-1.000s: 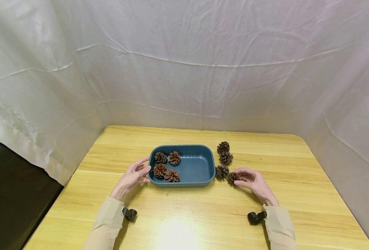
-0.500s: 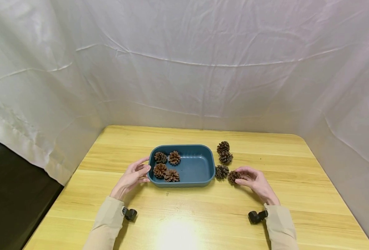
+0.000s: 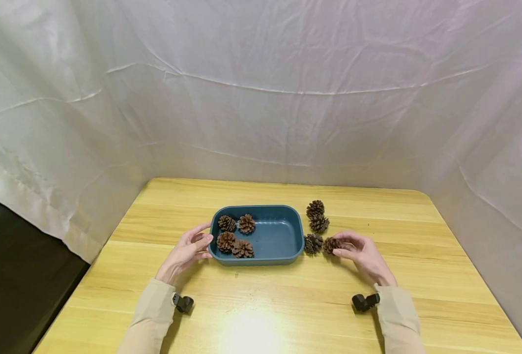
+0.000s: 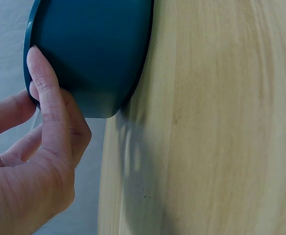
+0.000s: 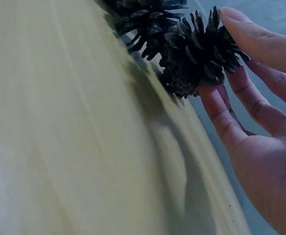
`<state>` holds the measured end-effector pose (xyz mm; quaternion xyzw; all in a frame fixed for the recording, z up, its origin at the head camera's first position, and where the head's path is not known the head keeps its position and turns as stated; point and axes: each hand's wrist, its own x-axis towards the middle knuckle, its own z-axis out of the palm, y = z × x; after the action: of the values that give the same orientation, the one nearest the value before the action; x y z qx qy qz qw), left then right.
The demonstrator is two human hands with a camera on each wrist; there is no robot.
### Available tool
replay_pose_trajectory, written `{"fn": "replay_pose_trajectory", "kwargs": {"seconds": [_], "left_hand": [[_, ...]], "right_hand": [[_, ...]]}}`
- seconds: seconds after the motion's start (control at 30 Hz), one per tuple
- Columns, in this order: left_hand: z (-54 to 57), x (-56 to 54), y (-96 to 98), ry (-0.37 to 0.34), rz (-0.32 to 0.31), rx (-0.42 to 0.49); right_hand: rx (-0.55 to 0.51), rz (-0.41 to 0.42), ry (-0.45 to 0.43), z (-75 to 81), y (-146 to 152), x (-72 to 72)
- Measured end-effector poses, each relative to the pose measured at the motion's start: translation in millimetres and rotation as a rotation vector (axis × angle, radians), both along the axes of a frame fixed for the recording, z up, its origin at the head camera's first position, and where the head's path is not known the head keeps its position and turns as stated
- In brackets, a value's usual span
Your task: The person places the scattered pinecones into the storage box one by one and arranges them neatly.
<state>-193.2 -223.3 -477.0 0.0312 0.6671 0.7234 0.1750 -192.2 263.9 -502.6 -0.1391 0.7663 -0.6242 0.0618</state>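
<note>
A dark teal tray [image 3: 283,250] stands mid-table with several pine cones [image 3: 236,236] in its left half. My left hand [image 3: 188,250] rests against the tray's left end, straight fingers [image 4: 45,93] pressed to its wall [image 4: 99,49]. My right hand [image 3: 359,253] pinches a pine cone [image 3: 331,244] between thumb and fingers, just above the table; in the right wrist view that cone [image 5: 199,54] sits at my fingertips [image 5: 231,24]. Another cone [image 3: 313,243] lies beside the tray's right end, and two more cones [image 3: 317,216] lie farther back.
The wooden table [image 3: 287,305] is ringed at the back and sides by a white cloth backdrop [image 3: 261,98]. A dark area [image 3: 13,275] lies past the table's left edge. Small black wrist cameras [image 3: 363,302] sit at both sleeves.
My right hand has drawn the pinched pine cone slightly up and back, lifting it off the table toward the tray. The left hand and the tray have stayed put.
</note>
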Motion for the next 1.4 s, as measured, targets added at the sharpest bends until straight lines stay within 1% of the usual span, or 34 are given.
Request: {"fn": "replay_pose_trajectory", "kwargs": {"seconds": [0.27,0.33,0.63,0.77,0.87,1.07,1.27,1.4], "left_hand": [[-0.1,0.8,0.6,-0.005,0.011,-0.007],[-0.2,0.7,0.6,-0.005,0.012,-0.007],[-0.9,-0.6,1.3,-0.017,0.026,-0.01],[-0.5,-0.5,0.6,-0.01,0.015,-0.009],[-0.6,-0.1,-0.1,-0.002,0.004,-0.006],[-0.9,-0.1,-0.1,-0.006,0.009,-0.008],[-1.6,-1.1,0.0,-0.02,0.023,-0.014],[-1.8,-1.0,-0.6,-0.016,0.013,-0.018]], "right_hand": [[0.011,0.003,0.039,9.6,-2.7,-5.2],[0.024,-0.002,0.039,12.3,-3.1,-6.6],[0.059,0.02,0.044,26.7,-7.1,-14.9],[0.076,0.03,0.031,33.3,-9.2,-18.1],[0.073,0.036,0.035,38.3,-11.8,-20.8],[0.059,0.06,0.052,45.6,-17.6,-27.5],[0.046,0.093,0.046,51.5,-22.0,-34.8],[0.053,0.103,0.039,56.6,-24.3,-39.7]]}}
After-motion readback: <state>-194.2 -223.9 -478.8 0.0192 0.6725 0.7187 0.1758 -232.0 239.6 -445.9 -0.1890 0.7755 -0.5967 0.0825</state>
